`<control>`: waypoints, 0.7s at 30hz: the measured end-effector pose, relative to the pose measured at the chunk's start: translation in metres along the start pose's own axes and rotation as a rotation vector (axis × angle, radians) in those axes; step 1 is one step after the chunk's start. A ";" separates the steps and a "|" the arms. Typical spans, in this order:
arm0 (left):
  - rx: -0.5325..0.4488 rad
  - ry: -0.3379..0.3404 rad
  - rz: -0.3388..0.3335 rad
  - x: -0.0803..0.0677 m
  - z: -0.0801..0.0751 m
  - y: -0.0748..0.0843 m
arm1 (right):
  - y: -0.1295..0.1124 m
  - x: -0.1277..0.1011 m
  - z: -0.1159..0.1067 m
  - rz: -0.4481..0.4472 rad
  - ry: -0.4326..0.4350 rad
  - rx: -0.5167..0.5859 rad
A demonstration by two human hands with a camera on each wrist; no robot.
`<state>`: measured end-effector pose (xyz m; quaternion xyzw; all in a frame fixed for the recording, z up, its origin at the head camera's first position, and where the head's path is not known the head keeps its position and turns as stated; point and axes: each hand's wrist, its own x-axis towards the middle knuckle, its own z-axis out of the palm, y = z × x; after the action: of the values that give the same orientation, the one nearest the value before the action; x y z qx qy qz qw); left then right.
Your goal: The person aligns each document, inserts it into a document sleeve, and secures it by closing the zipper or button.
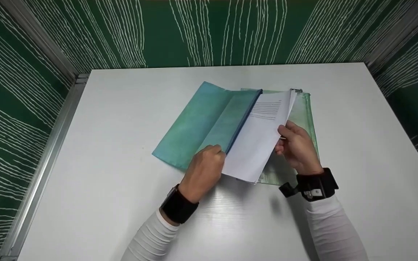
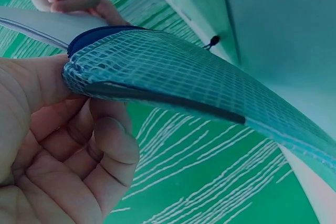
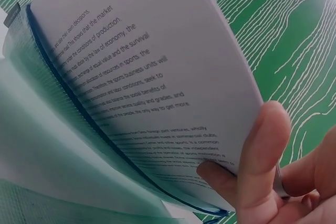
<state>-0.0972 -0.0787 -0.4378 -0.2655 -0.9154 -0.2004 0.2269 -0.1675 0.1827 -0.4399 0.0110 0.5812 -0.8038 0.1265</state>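
A teal mesh zipper pouch (image 1: 209, 119) with a dark blue zipper edge is held tilted above the white table. My left hand (image 1: 201, 170) pinches its near corner at the zipper end, thumb against curled fingers, as the left wrist view shows on the mesh (image 2: 173, 66). A stack of printed paper sheets (image 1: 252, 148) lies partly inside the pouch mouth, its right side sticking out. My right hand (image 1: 298, 148) grips that outer edge between thumb and fingers. In the right wrist view, lines of text cover the top sheet (image 3: 147, 35) beside the blue zipper (image 3: 94, 119).
Under the papers, a light green pouch (image 1: 307, 112) lies on the white table (image 1: 103, 145). A small dark clip-like piece (image 1: 296, 90) shows at its top edge. Green walls with white streaks (image 1: 165, 36) and a metal rail (image 1: 49, 159) border the table.
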 end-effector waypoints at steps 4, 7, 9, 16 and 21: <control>-0.004 0.005 0.011 0.000 -0.001 0.002 | 0.002 0.001 0.000 -0.003 -0.003 -0.010; 0.000 0.021 0.026 0.000 -0.001 0.004 | 0.003 0.001 0.001 0.004 -0.002 -0.018; 0.013 0.030 0.038 0.000 -0.001 0.005 | 0.004 0.002 0.001 0.011 0.002 -0.023; 0.022 0.046 0.055 -0.001 -0.002 0.006 | 0.004 0.004 0.002 0.042 0.003 -0.035; 0.010 0.061 0.065 -0.001 -0.003 0.007 | 0.004 0.004 0.002 0.044 -0.029 0.007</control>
<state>-0.0919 -0.0754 -0.4339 -0.2878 -0.8999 -0.1963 0.2622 -0.1704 0.1793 -0.4441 0.0125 0.5763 -0.8028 0.1529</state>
